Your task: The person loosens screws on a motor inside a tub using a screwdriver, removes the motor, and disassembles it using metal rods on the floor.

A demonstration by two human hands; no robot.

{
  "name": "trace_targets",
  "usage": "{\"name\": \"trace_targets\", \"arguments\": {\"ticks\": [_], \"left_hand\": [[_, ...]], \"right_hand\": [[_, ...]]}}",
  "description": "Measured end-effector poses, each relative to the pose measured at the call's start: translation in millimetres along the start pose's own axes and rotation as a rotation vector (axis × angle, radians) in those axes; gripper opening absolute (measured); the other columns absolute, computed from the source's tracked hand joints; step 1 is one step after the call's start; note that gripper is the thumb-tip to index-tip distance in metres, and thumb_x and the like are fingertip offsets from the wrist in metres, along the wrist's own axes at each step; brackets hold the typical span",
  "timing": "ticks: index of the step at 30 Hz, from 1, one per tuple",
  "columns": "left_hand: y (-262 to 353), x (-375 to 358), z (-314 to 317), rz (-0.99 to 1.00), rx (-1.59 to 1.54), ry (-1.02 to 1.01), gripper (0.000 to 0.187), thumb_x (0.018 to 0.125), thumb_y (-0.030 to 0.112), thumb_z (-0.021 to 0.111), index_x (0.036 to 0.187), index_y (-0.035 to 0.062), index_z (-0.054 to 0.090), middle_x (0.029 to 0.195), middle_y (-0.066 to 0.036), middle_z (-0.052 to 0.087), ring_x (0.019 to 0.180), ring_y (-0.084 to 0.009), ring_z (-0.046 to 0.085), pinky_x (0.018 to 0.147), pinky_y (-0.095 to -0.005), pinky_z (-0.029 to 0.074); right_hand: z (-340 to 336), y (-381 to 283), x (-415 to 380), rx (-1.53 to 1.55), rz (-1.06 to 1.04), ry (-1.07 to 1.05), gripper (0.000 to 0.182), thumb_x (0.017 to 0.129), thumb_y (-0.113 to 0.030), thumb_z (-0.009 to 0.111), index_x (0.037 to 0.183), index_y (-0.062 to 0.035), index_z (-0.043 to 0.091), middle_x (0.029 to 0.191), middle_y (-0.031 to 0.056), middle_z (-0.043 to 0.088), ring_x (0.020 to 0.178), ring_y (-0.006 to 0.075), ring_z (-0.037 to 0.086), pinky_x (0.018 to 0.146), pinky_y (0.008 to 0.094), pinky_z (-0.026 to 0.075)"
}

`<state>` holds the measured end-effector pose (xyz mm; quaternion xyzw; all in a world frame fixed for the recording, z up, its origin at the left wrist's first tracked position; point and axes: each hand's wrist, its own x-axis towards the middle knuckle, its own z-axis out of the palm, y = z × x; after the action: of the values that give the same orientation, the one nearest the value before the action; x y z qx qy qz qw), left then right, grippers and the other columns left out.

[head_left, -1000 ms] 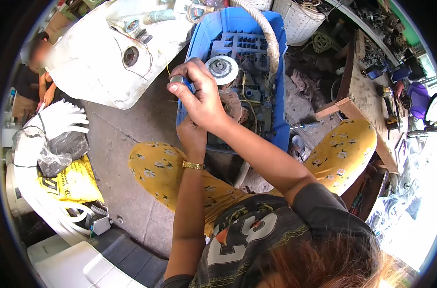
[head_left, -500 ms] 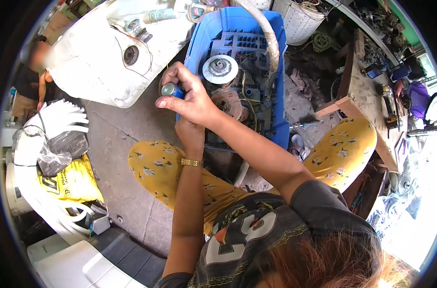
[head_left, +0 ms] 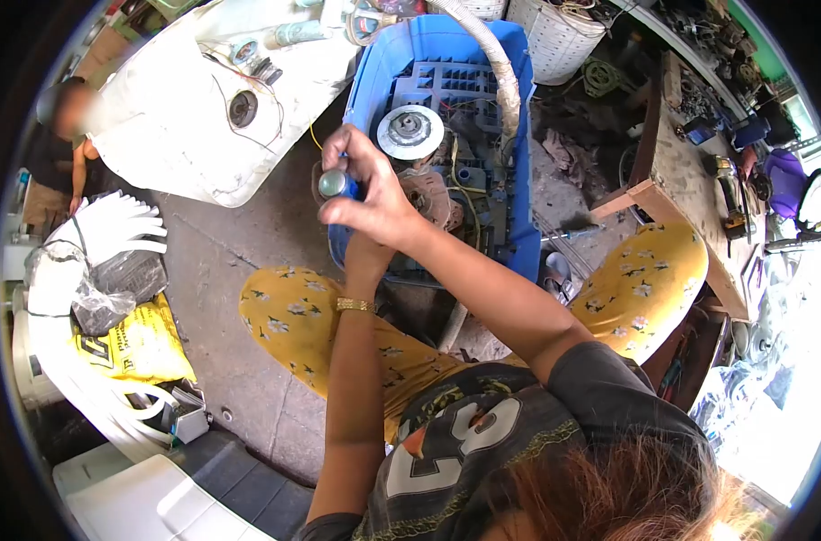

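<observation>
My right hand is closed round a short blue cylinder with a round silvery-green end facing up toward me. Its thumb lies along the near side, and the fingers curl over the far side. My left hand, with a gold bracelet at the wrist, is underneath the right hand; its fingers are hidden. Both hands are over the near left edge of a blue plastic machine housing. Inside the housing are a pale metal pulley wheel, a rusty round part and loose wires.
A grey corrugated hose runs into the housing. At left lies a large white panel with parts on it. A person is at far left. A wooden bench with tools stands right; a yellow bag lies lower left.
Both hands have shifted slightly right and down in view, with the blue cylinder still in my right hand. Its round end has turned more toward me.
</observation>
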<state>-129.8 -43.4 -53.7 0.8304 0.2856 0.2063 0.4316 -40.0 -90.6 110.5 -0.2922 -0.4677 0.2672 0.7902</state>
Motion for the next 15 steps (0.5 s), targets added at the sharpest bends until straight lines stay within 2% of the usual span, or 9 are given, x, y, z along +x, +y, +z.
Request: {"name": "trace_targets", "arguments": {"ticks": [2,5,6,8,9,12,13,15], "left_hand": [[-4,2,5,-0.086,0.070,-0.023,0.044,0.066,0.023,0.076,0.101,0.0011,0.061,0.092,-0.017,0.065,0.084,-0.0279,0.062,0.075,-0.0364,0.048],[-9,5,6,-0.259,0.237,-0.127,0.046,0.063,0.023,0.078,0.100,0.0006,0.063,0.095,-0.018,0.065,0.088,-0.0293,0.062,0.078,-0.0369,0.048],[-14,6,7,-0.323,0.302,-0.183,0.046,0.062,0.023,0.079,0.099,0.0005,0.063,0.096,-0.018,0.065,0.089,-0.0298,0.062,0.078,-0.0371,0.048],[-22,9,10,-0.442,0.412,-0.314,0.048,0.061,0.023,0.080,0.099,0.0001,0.064,0.098,-0.019,0.065,0.091,-0.0307,0.062,0.080,-0.0374,0.048],[-30,11,14,-0.484,0.422,-0.372,0.048,0.060,0.023,0.080,0.099,-0.0001,0.065,0.098,-0.019,0.065,0.093,-0.0311,0.062,0.081,-0.0376,0.048],[-49,18,24,-0.562,0.381,-0.497,0.048,0.058,0.023,0.081,0.098,-0.0003,0.066,0.099,-0.019,0.065,0.093,-0.0315,0.062,0.082,-0.0375,0.048],[-49,20,25,-0.555,0.346,-0.500,0.048,0.058,0.023,0.081,0.098,-0.0002,0.066,0.099,-0.019,0.065,0.093,-0.0315,0.062,0.082,-0.0375,0.048],[-49,24,27,-0.539,0.276,-0.497,0.048,0.058,0.022,0.081,0.097,-0.0002,0.066,0.099,-0.019,0.065,0.093,-0.0315,0.062,0.082,-0.0375,0.048]], "right_hand": [[-3,0,-7,-0.152,-0.007,0.008,0.044,0.077,-0.028,0.074,0.095,-0.0049,0.042,0.087,0.0034,0.045,0.080,0.0116,0.046,0.072,0.0253,0.038],[-10,1,-7,-0.368,-0.076,0.030,0.035,0.081,-0.026,0.069,0.094,-0.0040,0.045,0.088,0.0035,0.047,0.080,0.0125,0.046,0.074,0.0265,0.039],[-12,-3,-5,-0.429,-0.082,0.031,0.029,0.086,-0.026,0.062,0.095,-0.0027,0.048,0.090,0.0036,0.050,0.081,0.0129,0.047,0.076,0.0270,0.039],[-8,-7,-1,-0.293,-0.052,0.175,0.025,0.086,-0.023,0.062,0.092,-0.0009,0.053,0.083,0.0058,0.051,0.081,0.0148,0.049,0.072,0.0266,0.040],[-6,-13,2,-0.208,-0.006,0.189,0.027,0.091,-0.027,0.056,0.092,-0.0003,0.053,0.087,0.0046,0.053,0.079,0.0130,0.049,0.071,0.0261,0.041],[-21,-10,9,0.016,0.123,0.024,0.037,0.094,-0.038,0.048,0.095,-0.0020,0.053,0.090,0.0043,0.053,0.071,0.0119,0.048,0.069,0.0252,0.040],[-24,-10,9,0.168,0.226,-0.008,0.044,0.089,-0.046,0.053,0.096,-0.0032,0.049,0.089,0.0038,0.050,0.064,0.0119,0.047,0.064,0.0245,0.040],[-19,-13,1,0.162,0.136,0.028,0.047,0.084,-0.047,0.061,0.096,-0.0040,0.046,0.088,0.0033,0.048,0.063,0.0114,0.047,0.062,0.0236,0.040]]}}
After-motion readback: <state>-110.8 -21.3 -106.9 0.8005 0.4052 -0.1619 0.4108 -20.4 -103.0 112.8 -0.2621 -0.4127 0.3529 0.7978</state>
